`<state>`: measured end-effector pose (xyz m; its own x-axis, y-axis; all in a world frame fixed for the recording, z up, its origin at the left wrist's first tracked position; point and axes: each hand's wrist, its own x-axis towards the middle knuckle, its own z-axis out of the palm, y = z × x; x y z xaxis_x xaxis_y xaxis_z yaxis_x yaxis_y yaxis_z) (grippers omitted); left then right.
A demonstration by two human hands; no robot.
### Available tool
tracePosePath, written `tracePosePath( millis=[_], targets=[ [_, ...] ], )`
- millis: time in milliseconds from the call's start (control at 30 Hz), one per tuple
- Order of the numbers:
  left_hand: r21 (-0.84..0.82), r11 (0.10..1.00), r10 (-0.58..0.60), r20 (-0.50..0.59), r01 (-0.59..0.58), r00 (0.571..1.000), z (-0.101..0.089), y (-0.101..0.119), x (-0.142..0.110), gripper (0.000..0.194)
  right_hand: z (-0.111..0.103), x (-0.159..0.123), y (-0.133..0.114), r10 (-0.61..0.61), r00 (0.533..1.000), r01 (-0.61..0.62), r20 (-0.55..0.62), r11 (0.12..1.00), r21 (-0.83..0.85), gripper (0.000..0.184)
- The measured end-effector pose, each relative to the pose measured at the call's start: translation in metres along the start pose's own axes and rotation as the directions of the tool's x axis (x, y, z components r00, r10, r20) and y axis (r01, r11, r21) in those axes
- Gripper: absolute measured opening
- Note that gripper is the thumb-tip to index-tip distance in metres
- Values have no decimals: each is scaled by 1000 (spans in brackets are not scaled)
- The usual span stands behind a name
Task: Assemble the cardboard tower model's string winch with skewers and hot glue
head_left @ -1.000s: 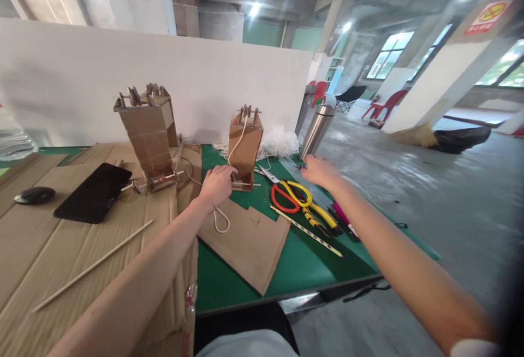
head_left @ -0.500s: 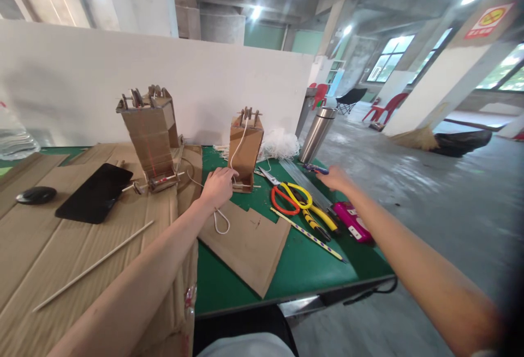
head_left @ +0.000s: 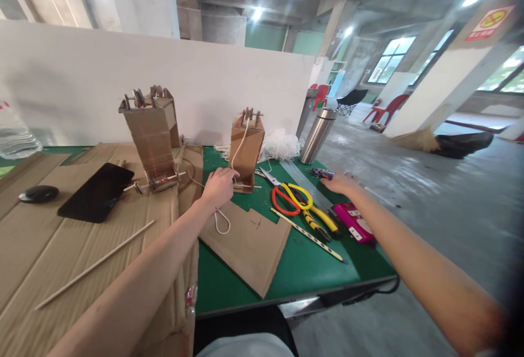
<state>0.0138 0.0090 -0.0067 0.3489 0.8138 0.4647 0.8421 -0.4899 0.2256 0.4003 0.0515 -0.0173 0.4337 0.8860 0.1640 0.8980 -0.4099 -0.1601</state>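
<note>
My left hand (head_left: 220, 186) is closed at the left of the small cardboard tower (head_left: 246, 147), with its fingertips near the base. White string (head_left: 240, 149) runs down from the cardboard wheels on top into these fingers, and a loop hangs out under the wrist. At the table's right edge, my right hand (head_left: 341, 183) has its thumb stretched out beside a small blue and red item (head_left: 322, 173), whose kind is unclear. Its other fingers are partly hidden. Scissors (head_left: 292, 196) with red and yellow handles, yellow-black pliers (head_left: 317, 220) and a magenta box (head_left: 354, 223) lie nearby.
A taller cardboard tower (head_left: 149, 138), a phone-like black slab (head_left: 96, 193), a mouse (head_left: 39, 194) and a stick (head_left: 96, 264) are at left. A steel flask (head_left: 318, 136) stands at the back right. A cardboard piece (head_left: 249, 248) and a pencil (head_left: 309, 235) lie in front.
My right hand has shifted to the right and slightly down, and the blue and red item has moved a little right. My left hand stays at the small tower.
</note>
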Motion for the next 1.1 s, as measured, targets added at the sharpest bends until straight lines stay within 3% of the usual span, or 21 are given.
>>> tracePosePath(
  millis=[67,167,267,333,367,500,1100],
  targets=[
    [2,1000,-3,-3,3,1000,1,0,0,33,-9,-10,-13,-24,997,22,-67,999,-40,63],
    [-3,1000,-1,-9,1,1000,1,1,0,32,-24,-37,-49,-300,948,301,-109,954,0,36],
    [-10,1000,-3,-7,3,1000,0,1,1,32,-31,-75,-95,-621,781,624,-66,774,105,19],
    [-15,1000,-3,-5,3,1000,-2,1,1,32,-31,-97,-123,-722,692,714,11,686,143,15],
    [-17,1000,0,-6,0,1000,-2,1,1,32,-29,-106,-133,-739,673,727,36,670,150,16],
    [-21,1000,10,-34,-10,999,-1,0,1,33,-20,-120,-152,-725,688,720,33,687,97,15],
    [-42,997,59,-49,-61,997,3,-2,3,38,-10,-114,-147,-711,703,701,-20,689,183,12]
  ],
)
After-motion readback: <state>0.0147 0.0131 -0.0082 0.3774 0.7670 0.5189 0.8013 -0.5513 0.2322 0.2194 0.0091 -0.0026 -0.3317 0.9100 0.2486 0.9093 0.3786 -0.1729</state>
